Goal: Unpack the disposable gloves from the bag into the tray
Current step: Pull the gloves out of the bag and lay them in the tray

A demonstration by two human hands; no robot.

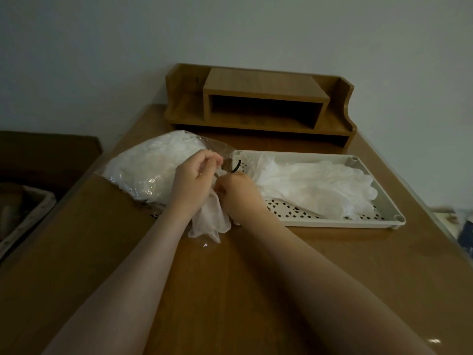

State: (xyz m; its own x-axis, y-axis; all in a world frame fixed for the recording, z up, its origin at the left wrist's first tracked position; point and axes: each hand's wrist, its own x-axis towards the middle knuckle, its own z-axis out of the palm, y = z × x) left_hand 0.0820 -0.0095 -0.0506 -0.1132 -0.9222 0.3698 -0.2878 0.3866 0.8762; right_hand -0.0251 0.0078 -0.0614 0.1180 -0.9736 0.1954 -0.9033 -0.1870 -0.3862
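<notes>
A clear plastic bag [148, 170] stuffed with white disposable gloves lies on the wooden desk, left of centre. My left hand [195, 175] pinches the bag's mouth with curled fingers. My right hand [236, 192] grips a white glove [211, 221] that hangs down from the bag's mouth toward me. To the right stands a beige perforated tray [384, 221] with a pile of white gloves [314, 187] in it. A black twist tie [236, 166] sticks up just beyond my hands.
A wooden desk organiser [261, 103] with an open cubby stands at the back against the wall. The desk's left edge [84, 175] drops off to a dark area with a basket [23, 213]. Some clutter [458, 226] lies past the right edge.
</notes>
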